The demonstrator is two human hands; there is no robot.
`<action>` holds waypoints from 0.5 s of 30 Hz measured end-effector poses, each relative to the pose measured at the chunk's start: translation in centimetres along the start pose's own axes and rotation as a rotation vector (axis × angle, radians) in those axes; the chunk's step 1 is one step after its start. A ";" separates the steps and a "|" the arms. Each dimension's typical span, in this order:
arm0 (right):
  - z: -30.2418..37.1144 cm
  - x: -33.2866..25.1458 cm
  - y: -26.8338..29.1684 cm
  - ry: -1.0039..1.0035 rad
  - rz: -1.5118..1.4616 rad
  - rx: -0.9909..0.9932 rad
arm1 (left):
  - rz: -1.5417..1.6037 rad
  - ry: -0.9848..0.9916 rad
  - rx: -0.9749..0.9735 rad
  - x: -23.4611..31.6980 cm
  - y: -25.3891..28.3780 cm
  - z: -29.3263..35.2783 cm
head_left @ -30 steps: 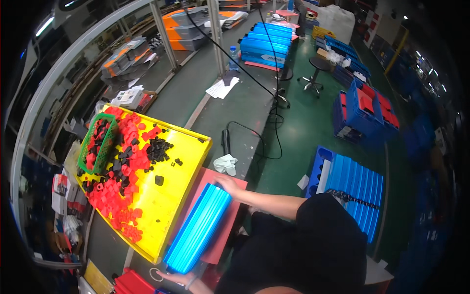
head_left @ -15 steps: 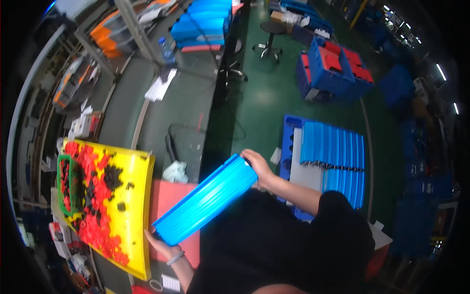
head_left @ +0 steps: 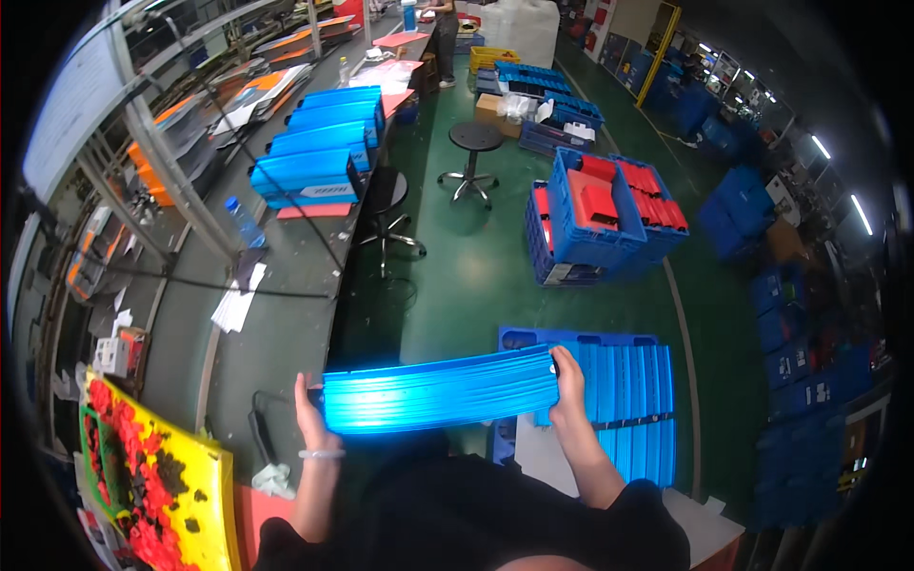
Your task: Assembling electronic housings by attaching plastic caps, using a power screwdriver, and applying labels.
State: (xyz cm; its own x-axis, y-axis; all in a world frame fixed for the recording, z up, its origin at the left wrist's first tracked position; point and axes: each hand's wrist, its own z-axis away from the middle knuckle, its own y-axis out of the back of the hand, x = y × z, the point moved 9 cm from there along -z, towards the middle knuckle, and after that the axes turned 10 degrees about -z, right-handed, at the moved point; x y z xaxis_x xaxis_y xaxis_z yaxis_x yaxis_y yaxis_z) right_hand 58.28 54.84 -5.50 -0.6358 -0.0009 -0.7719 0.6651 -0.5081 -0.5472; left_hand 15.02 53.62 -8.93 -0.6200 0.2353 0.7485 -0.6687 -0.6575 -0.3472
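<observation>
A long blue casing is held in front of the torso, between the 2 hands, its long axis running left to right, right end slightly higher. The left hand clasps its left end, toward the counter; the right hand grips the other end, nearer the row of blue units on the pallet.
</observation>
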 end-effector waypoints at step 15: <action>-19.0 -8.6 0.3 0.175 -0.017 0.404 | -0.162 0.194 -0.255 -1.4 -30.6 -16.9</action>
State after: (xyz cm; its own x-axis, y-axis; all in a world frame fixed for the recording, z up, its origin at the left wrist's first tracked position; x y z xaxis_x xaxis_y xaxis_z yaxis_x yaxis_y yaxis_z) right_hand 71.39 71.02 -5.16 -0.5460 0.1384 -0.8263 0.4265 -0.8030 -0.4163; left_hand 29.45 85.51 -8.91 -0.5480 0.4696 0.6922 -0.8302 -0.4066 -0.3813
